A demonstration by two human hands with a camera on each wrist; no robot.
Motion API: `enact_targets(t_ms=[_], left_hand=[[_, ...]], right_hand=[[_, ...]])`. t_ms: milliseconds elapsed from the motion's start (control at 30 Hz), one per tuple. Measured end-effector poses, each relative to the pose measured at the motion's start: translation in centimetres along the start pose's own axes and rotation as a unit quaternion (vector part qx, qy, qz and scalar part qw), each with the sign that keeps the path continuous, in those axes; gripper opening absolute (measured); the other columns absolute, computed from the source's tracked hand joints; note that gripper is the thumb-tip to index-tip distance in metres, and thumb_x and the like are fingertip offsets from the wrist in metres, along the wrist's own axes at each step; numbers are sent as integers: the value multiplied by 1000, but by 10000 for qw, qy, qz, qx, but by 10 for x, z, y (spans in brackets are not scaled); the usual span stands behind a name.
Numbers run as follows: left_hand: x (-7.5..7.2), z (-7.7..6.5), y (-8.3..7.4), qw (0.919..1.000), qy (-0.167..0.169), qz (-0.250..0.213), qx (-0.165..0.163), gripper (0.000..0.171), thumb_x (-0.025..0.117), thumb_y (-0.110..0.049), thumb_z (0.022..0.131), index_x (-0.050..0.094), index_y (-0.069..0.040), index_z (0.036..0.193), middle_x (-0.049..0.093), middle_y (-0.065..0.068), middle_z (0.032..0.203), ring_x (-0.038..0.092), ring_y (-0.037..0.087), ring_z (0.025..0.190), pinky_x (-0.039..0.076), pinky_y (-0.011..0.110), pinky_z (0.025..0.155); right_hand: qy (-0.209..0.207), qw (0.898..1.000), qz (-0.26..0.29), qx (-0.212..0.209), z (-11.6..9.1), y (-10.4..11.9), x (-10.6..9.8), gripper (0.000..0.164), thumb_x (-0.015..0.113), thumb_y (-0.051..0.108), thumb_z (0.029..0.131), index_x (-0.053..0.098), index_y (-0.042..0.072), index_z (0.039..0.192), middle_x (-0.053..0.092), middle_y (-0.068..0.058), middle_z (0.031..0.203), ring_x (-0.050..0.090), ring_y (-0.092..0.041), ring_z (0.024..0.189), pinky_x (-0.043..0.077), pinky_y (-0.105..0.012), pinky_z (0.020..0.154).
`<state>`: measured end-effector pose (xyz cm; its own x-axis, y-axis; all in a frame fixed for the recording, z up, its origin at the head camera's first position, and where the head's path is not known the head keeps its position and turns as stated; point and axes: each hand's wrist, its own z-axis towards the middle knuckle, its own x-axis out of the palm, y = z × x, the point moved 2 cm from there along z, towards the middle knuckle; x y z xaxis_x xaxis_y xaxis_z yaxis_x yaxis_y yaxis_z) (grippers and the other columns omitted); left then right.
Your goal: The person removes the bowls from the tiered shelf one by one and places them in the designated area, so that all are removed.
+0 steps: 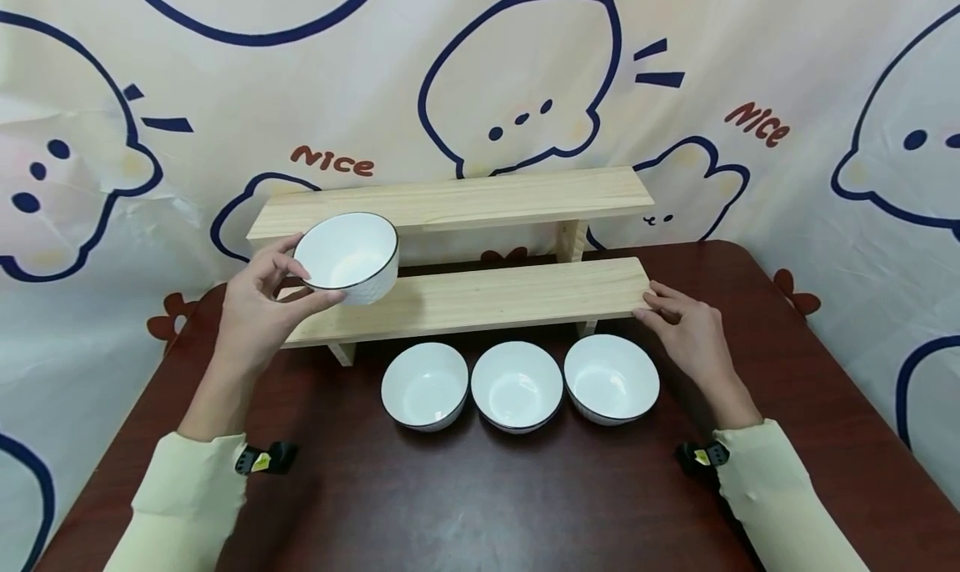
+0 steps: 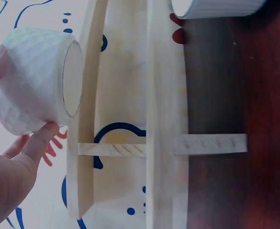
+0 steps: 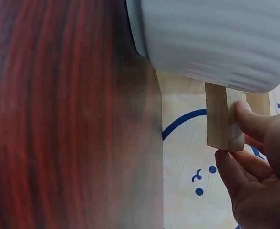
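Observation:
My left hand pinches the rim of a white bowl with a thin dark edge, its thumb at the near side and fingers at the left. That bowl is raised over the left part of a two-tier wooden shelf. In the left wrist view, the bowl's dimpled outside and flat base face the shelf. My right hand grips the right end of the lower board, thumb on one side and fingers around the corner, as the board's end shows in the right wrist view.
Three more white bowls stand upright in a row before the shelf: a left one, a middle one and a right one. All rest on a dark red-brown table. A cartoon-printed cloth hangs behind.

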<state>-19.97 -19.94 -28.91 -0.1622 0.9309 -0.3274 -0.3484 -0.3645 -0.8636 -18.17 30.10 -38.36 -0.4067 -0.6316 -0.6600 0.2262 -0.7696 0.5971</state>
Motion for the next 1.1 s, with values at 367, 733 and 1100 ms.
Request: enact_targets(t_ms=[367,733,1100], left_hand=[[-8,-15,15,9989,215,363,-203,42,90,-2,75,56,7,97,45,8,152,41,36,141,49,24,97],[-11,-28,26,9982,479,345,-82,40,89,4,73,56,8,96,44,13,150,44,39,132,51,13,84],[-23,-45,35,9944,965,242,358,39,87,15,68,57,5,92,48,10,147,52,15,123,53,16,84]], right_hand=[[12,10000,42,15,0,0,1,36,79,7,89,68,-9,119,62,-25,132,61,-45,117,54,-59,86],[-27,9999,37,-95,0,1,1,36,80,6,87,69,-9,118,62,-25,131,62,-46,115,54,-60,86],[-14,10000,31,-44,0,2,0,36,80,6,88,69,-9,118,62,-25,131,62,-45,116,54,-59,86]])
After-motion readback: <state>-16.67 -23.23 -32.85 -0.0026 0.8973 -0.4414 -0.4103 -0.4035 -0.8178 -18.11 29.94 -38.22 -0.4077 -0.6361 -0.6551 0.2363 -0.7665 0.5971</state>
